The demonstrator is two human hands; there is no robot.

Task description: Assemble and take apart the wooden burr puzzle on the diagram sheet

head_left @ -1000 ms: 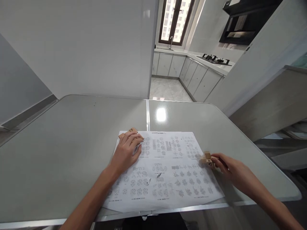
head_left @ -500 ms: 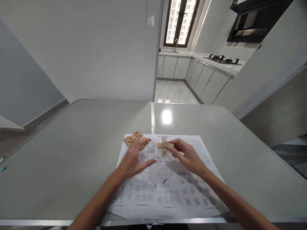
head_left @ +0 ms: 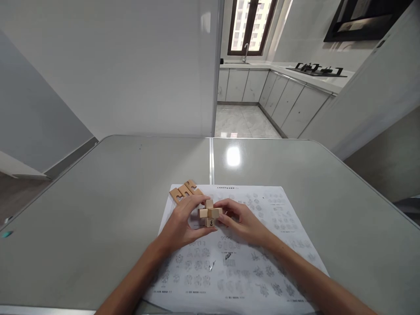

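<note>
A cross-shaped wooden burr puzzle (head_left: 213,213) of pale interlocking bars is held over the printed sheet (head_left: 262,258); the bar facing me carries a "3". My right hand (head_left: 243,221) pinches the puzzle's right-hand bar between thumb and fingers. Around its left side curves my left hand (head_left: 182,221), fingers at the upper bar and thumb by the lower one. Several flat notched wooden pieces (head_left: 184,189) lie beyond my left hand at the sheet's upper left corner, partly covered by its fingers.
The sheet lies on a grey table (head_left: 98,210) with a metal seam (head_left: 211,162) down its middle. A small teal object (head_left: 6,234) is at the table's left edge. Past the far edge stand a white wall panel (head_left: 147,65) and a kitchen counter (head_left: 262,65).
The puzzle has come left and nearer to me in my right hand. My left hand, apart from it before, has closed in around it. The view has tilted slightly downward.
</note>
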